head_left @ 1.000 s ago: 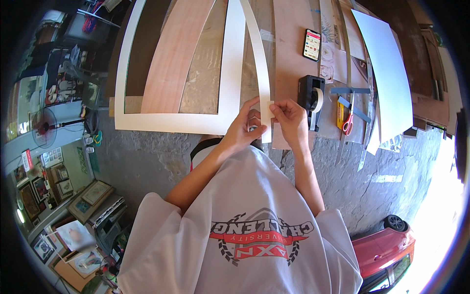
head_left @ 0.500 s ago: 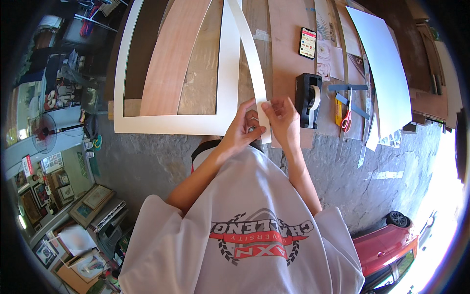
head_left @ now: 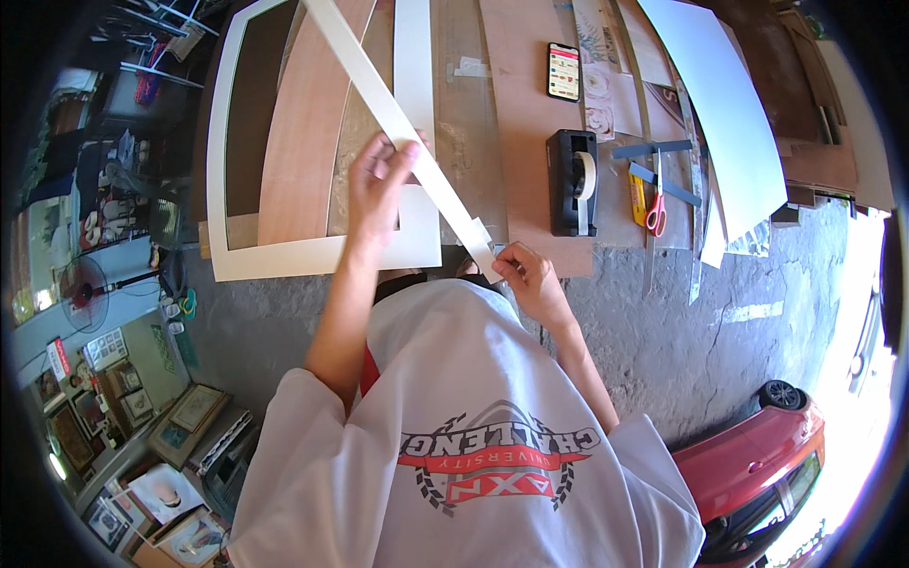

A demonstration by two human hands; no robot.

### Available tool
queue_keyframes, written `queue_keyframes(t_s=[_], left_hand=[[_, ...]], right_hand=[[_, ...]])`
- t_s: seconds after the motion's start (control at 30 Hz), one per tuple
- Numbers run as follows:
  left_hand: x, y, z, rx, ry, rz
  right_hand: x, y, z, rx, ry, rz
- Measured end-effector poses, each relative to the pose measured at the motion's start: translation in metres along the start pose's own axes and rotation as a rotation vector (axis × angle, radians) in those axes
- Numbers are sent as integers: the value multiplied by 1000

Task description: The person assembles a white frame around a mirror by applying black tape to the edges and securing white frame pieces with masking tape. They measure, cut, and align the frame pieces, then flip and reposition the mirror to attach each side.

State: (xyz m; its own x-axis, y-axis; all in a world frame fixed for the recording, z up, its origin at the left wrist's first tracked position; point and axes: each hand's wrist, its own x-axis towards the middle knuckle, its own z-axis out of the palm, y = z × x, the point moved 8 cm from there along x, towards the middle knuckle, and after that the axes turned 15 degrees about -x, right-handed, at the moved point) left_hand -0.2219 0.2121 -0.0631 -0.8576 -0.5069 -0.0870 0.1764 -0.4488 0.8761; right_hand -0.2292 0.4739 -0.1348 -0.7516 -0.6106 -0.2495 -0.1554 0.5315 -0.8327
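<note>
Both hands have moved apart since a moment ago, when they pinched together at one spot. Now the left hand [head_left: 379, 185] has slid up and grips the long cream strip [head_left: 402, 128] near its middle, over the cream frame [head_left: 284, 257] on the counter [head_left: 525, 114]. The right hand [head_left: 530, 279] pinches the strip's low end at the counter edge. So the strip looks pulled straight and lifted, slanting up to the left. Farther right sit a black tape holder [head_left: 575, 182] and red scissors [head_left: 655, 210].
</note>
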Motion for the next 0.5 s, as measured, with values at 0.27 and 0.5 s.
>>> queue_keyframes(t_s=[0.27, 0.5], left_hand=[[-1, 35, -17, 154, 121, 120], [-9, 8, -5, 110, 59, 69]], right_hand=[[-5, 153, -93, -114, 651, 406], [19, 179, -80, 282, 188, 529]])
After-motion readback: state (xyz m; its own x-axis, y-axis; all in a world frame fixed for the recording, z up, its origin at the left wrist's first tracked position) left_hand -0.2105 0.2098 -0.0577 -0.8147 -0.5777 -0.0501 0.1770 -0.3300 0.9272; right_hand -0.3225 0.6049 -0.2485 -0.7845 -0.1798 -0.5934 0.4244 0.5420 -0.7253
